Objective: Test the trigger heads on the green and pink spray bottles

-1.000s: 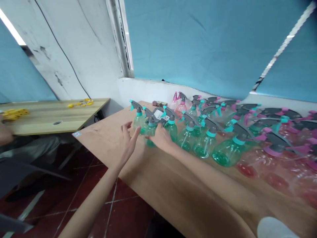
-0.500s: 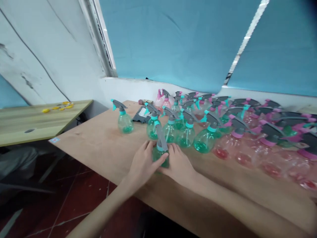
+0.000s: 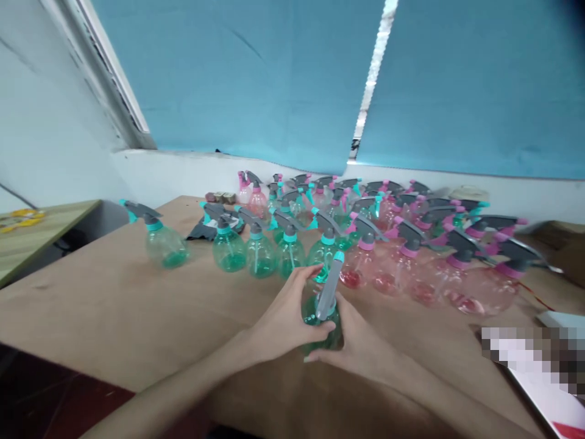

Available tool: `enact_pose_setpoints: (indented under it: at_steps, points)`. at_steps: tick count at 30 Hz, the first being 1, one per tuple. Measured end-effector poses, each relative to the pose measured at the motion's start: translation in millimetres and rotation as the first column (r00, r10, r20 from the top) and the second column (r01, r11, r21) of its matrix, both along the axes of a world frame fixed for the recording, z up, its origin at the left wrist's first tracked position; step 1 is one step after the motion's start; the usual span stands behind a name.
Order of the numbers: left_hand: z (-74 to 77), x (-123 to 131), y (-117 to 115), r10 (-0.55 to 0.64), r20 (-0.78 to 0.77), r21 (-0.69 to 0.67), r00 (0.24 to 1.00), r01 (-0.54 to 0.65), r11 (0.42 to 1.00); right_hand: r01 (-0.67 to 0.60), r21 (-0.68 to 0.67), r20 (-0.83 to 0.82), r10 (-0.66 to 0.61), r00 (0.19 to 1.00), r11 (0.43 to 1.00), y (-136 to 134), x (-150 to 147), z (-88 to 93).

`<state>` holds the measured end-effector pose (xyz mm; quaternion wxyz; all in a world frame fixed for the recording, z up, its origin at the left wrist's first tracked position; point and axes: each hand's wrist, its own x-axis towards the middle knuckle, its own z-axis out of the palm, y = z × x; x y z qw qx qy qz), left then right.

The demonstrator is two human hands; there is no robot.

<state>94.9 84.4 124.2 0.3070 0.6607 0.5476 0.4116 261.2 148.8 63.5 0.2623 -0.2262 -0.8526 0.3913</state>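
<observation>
Between my two hands is a green spray bottle [image 3: 337, 329] with a grey trigger head and a turquoise nozzle tip, the nozzle pointing away from me. My left hand [image 3: 290, 314] curves round its left side, thumb across the near side and index finger stretched past the head. My right hand [image 3: 359, 341] cups the right side, its thumb low at the front. Just beyond stands a row of similar green bottles [image 3: 260, 256] and pink bottles [image 3: 359, 268], each with a little coloured material at the bottom.
A lone green spray bottle [image 3: 167, 249] stands at the left on the wooden table [image 3: 91, 292]. Behind the front row lies a dark packet [image 3: 203, 230]. More bottles fill the back by the wall. A partly blurred flat white object [image 3: 532, 378] lies at the right.
My view has swung right, and my hands with the bottle sit further right along the row. The bottle's head has turned from leaning left to pointing right. My left fingers are more spread.
</observation>
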Motion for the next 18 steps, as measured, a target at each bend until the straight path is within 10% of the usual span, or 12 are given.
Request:
enact_pose_setpoints:
  at_steps: [6,12,18]
  points:
    - [19.8,26.3,22.7,-0.138,-0.023,0.024,0.990,0.139,0.990,-0.106,0.121,0.063,0.099,0.993,0.987,0.9,16.5,6.7]
    - [1.6,40.0,40.1,-0.077,0.070,0.152,0.995,0.066,0.986,0.157,0.079,0.008,-0.158,0.987,0.984,4.9,14.4,-14.0]
    - [-6.5,26.3,59.4,-0.003,0.074,0.121,0.997,-0.006,0.993,0.073,0.086,0.039,-0.077,0.996,0.994,18.5,23.0,-24.5]
